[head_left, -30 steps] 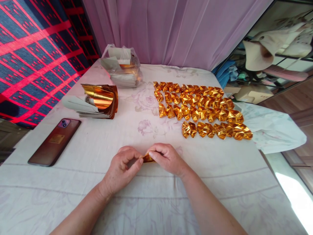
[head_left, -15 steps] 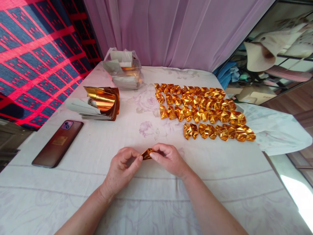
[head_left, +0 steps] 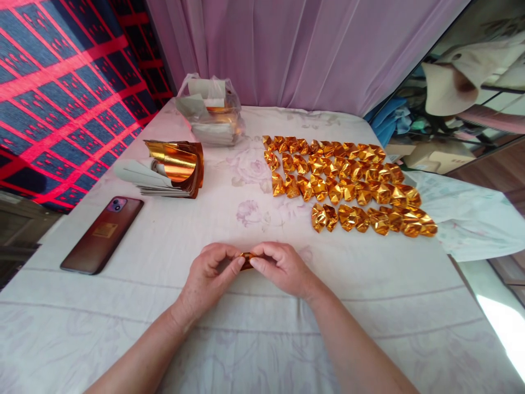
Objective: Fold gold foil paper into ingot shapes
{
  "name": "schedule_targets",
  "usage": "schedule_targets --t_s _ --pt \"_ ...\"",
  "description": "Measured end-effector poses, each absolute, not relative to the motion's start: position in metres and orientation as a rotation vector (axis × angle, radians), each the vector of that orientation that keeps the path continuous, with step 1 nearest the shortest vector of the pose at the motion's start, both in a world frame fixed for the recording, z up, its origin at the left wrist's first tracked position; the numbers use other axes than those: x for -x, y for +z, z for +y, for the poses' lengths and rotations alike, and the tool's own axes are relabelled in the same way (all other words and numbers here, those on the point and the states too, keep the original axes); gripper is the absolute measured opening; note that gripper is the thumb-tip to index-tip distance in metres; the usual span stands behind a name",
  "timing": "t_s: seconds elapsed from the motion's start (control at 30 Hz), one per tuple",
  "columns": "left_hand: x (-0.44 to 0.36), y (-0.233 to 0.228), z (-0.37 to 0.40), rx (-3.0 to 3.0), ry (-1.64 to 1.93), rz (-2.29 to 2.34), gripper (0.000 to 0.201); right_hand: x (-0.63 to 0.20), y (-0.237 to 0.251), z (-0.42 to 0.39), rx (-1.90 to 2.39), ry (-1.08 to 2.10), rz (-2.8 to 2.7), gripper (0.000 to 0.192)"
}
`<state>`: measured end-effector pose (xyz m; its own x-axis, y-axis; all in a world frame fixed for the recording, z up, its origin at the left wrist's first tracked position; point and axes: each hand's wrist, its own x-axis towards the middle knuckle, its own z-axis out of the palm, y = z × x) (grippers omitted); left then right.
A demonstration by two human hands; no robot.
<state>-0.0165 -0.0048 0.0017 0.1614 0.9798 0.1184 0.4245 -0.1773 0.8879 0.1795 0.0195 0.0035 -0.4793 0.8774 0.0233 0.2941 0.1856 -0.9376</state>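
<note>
A small folded piece of gold foil paper point(head_left: 246, 261) is pinched between both hands, low over the cloth. My left hand point(head_left: 213, 272) grips its left end between thumb and fingers. My right hand point(head_left: 282, 268) has the other end in the same kind of pinch. Fingers cover most of the paper, so only its shiny middle shows. Beyond the hands to the right lie rows of folded gold foil pieces point(head_left: 318, 186), crumpled-looking and puffy. On the left rests a curled stack of gold and pale foil sheets point(head_left: 180, 167).
A dark phone point(head_left: 102, 236) lies face down on the left of the flowered tablecloth point(head_left: 262, 345). At the back stands a clear plastic bag point(head_left: 213, 117) holding more sheets. A pale plastic bag point(head_left: 471, 219) hangs at the right edge, beside a cluttered shelf point(head_left: 447, 98).
My left thumb and fingers have shifted right along the gold paper, closer to my right hand, and less of the paper shows. The whole view has swung slightly.
</note>
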Motion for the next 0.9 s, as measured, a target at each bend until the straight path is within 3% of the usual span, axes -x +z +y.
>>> schedule_targets --t_s 0.53,0.9 --pt "0.0123 0.0024 -0.0045 -1.837 0.992 1.364 0.017 -0.1735 0.0002 0.0170 1.112 1.143 -1.994 0.019" --pt "0.0113 0.0047 -0.0042 -1.343 1.036 1.307 0.028 -0.1798 0.0047 0.0196 1.136 1.247 -1.989 0.026"
